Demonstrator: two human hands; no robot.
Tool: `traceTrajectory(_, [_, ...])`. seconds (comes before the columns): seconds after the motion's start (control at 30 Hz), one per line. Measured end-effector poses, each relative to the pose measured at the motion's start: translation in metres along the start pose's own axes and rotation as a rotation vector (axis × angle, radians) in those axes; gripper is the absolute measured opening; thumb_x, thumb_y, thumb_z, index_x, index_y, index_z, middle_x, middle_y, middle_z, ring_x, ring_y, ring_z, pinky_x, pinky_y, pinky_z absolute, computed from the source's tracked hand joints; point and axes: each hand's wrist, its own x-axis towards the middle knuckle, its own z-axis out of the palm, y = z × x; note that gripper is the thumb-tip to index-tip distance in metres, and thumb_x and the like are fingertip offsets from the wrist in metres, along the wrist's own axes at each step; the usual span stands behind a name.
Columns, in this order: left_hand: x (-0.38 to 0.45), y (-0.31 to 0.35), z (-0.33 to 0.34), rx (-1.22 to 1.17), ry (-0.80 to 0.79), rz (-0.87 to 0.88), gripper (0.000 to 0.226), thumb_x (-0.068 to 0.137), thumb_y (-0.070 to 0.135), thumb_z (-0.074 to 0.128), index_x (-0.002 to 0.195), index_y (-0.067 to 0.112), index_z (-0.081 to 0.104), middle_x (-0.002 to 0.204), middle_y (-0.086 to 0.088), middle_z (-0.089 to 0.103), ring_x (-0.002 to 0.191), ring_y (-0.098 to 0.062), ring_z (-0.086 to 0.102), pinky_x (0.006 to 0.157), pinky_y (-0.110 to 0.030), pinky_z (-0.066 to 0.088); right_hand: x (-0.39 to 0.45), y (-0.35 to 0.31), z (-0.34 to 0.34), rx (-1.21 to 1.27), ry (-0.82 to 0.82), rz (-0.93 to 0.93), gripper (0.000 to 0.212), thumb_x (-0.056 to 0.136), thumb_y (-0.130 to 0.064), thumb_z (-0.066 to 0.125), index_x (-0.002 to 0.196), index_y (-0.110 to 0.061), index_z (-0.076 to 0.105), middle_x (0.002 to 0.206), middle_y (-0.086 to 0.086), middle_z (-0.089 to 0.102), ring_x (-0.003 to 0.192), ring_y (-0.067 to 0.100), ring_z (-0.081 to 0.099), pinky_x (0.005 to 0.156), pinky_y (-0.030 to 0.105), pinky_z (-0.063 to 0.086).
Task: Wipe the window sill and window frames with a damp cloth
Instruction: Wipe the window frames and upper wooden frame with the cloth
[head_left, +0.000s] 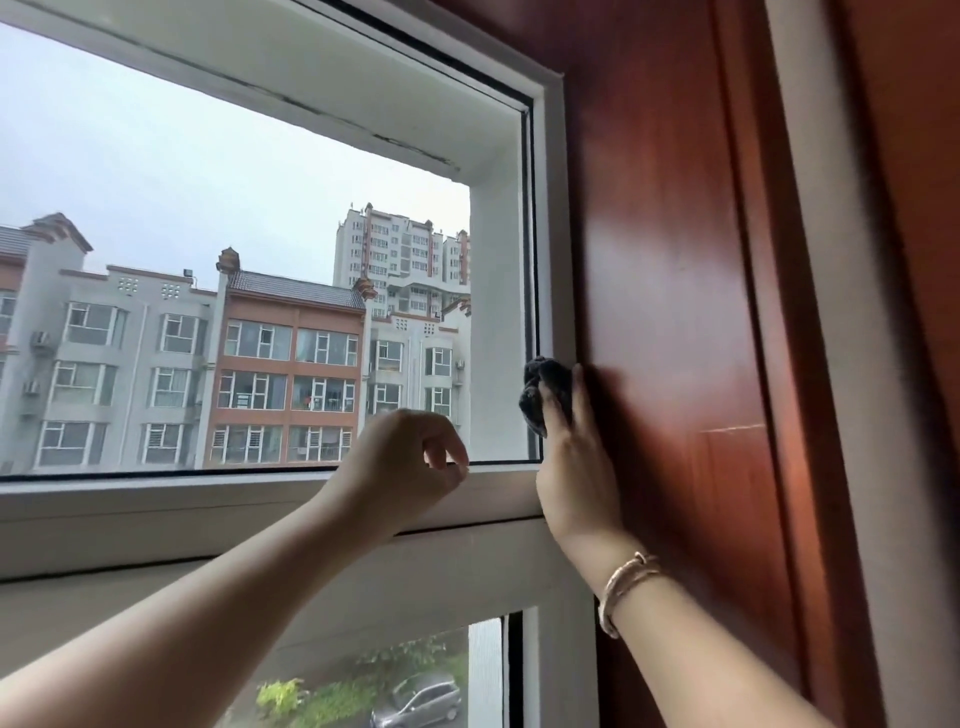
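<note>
View from my head, looking up at the upper pane of a white-framed window. My right hand (574, 470) presses a dark, bunched cloth (545, 392) against the right upright of the white window frame (550, 260), a little above the frame's lower right corner; my thumb and fingers (583, 400) curl round the cloth and hold it, and the cloth lies against the black gasket (528, 234) at the edge of the glass. The side of this hand lies next to the reddish-brown wooden panel (670, 260) that lines the window recess on the right. A rose-gold bracelet (626, 584) circles my right wrist.

My left hand (410, 462) is raised before the horizontal transom bar (156, 506) of the frame, its fingers loosely curled and holding nothing; the fingertips are close to the bar's upper edge, though whether they touch it I cannot tell.

Through the glass: a grey sky, low apartment blocks (182, 374) and a tall white tower block (402, 249). Through the lower pane: green shrubs and a parked grey car (418, 701).
</note>
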Motion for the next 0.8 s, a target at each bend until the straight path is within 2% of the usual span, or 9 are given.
traceTrajectory(0.07, [-0.002, 0.0, 0.001, -0.003, 0.009, 0.0, 0.021, 0.076, 0.014, 0.071, 0.066, 0.031, 0.066, 0.058, 0.016, 0.058, 0.065, 0.016, 0.052, 0.058, -0.006, 0.04, -0.012, 0.005, -0.001, -0.04, -0.01, 0.004, 0.072, 0.079, 0.016, 0.045, 0.144, -0.015, 0.037, 0.156, 0.011, 0.021, 0.13, 0.03, 0.045, 0.082, 0.033, 0.051])
traceTrajectory(0.13, [-0.005, 0.002, 0.002, -0.01, 0.009, -0.013, 0.021, 0.077, 0.012, 0.07, 0.066, 0.03, 0.066, 0.058, 0.015, 0.058, 0.064, 0.015, 0.052, 0.057, -0.005, 0.038, -0.026, 0.011, -0.004, -0.067, -0.011, -0.005, 0.064, 0.078, 0.012, 0.055, 0.137, -0.013, 0.045, 0.149, 0.012, 0.037, 0.109, 0.032, 0.062, 0.067, 0.034, 0.054])
traceTrajectory(0.2, [-0.006, 0.002, 0.002, 0.002, 0.003, -0.033, 0.02, 0.078, 0.012, 0.07, 0.068, 0.029, 0.066, 0.058, 0.016, 0.057, 0.058, 0.012, 0.052, 0.055, -0.005, 0.037, -0.034, 0.014, -0.007, -0.105, -0.051, 0.003, 0.06, 0.079, 0.009, 0.057, 0.134, -0.013, 0.047, 0.147, 0.01, 0.041, 0.093, 0.034, 0.067, 0.059, 0.035, 0.054])
traceTrajectory(0.37, [0.013, 0.017, -0.013, 0.007, 0.064, -0.017, 0.016, 0.08, 0.012, 0.067, 0.071, 0.024, 0.07, 0.06, 0.017, 0.059, 0.058, 0.011, 0.054, 0.053, -0.004, 0.037, -0.007, 0.002, -0.021, -0.195, -0.118, 0.018, 0.072, 0.086, 0.011, 0.036, 0.151, -0.015, 0.02, 0.159, 0.011, 0.008, 0.103, 0.031, 0.064, 0.071, 0.035, 0.054])
traceTrajectory(0.47, [0.031, 0.026, -0.023, 0.047, 0.119, 0.005, 0.015, 0.081, 0.016, 0.066, 0.073, 0.029, 0.068, 0.064, 0.018, 0.062, 0.062, 0.004, 0.055, 0.058, -0.007, 0.04, 0.03, -0.008, -0.029, -0.26, -0.112, -0.011, 0.069, 0.09, 0.009, 0.03, 0.152, -0.013, 0.009, 0.16, 0.011, -0.001, 0.115, 0.026, 0.058, 0.079, 0.032, 0.052])
traceTrajectory(0.5, [0.037, 0.028, -0.026, 0.06, 0.138, 0.016, 0.015, 0.082, 0.018, 0.066, 0.074, 0.03, 0.067, 0.067, 0.018, 0.063, 0.067, 0.004, 0.055, 0.066, -0.013, 0.044, 0.044, -0.012, -0.031, -0.266, -0.091, -0.017, 0.068, 0.091, 0.008, 0.03, 0.152, -0.012, 0.009, 0.159, 0.011, 0.001, 0.118, 0.025, 0.056, 0.081, 0.031, 0.051])
traceTrajectory(0.57, [0.051, 0.032, -0.032, 0.094, 0.19, 0.039, 0.012, 0.082, 0.021, 0.066, 0.077, 0.032, 0.066, 0.071, 0.019, 0.064, 0.074, 0.004, 0.054, 0.076, -0.022, 0.04, 0.075, -0.017, -0.032, -0.263, -0.034, -0.039, 0.065, 0.091, 0.007, 0.033, 0.151, -0.01, 0.015, 0.157, 0.015, 0.013, 0.122, 0.026, 0.051, 0.088, 0.031, 0.049])
traceTrajectory(0.67, [0.072, 0.035, -0.046, 0.123, 0.261, 0.06, 0.009, 0.083, 0.022, 0.067, 0.082, 0.031, 0.066, 0.078, 0.018, 0.065, 0.083, -0.004, 0.052, 0.076, -0.026, 0.035, 0.118, -0.02, -0.03, -0.275, 0.075, -0.077, 0.056, 0.09, 0.004, 0.034, 0.145, -0.004, 0.03, 0.135, 0.017, 0.043, 0.118, 0.03, 0.047, 0.095, 0.036, 0.043])
traceTrajectory(0.8, [0.099, 0.038, -0.061, 0.175, 0.29, 0.091, 0.008, 0.083, 0.022, 0.067, 0.086, 0.03, 0.065, 0.084, 0.014, 0.065, 0.095, -0.013, 0.05, 0.083, -0.029, 0.036, 0.158, -0.026, -0.034, -0.296, 0.132, -0.085, 0.045, 0.094, -0.001, 0.033, 0.138, -0.005, 0.041, 0.126, 0.014, 0.049, 0.113, 0.031, 0.046, 0.091, 0.038, 0.042])
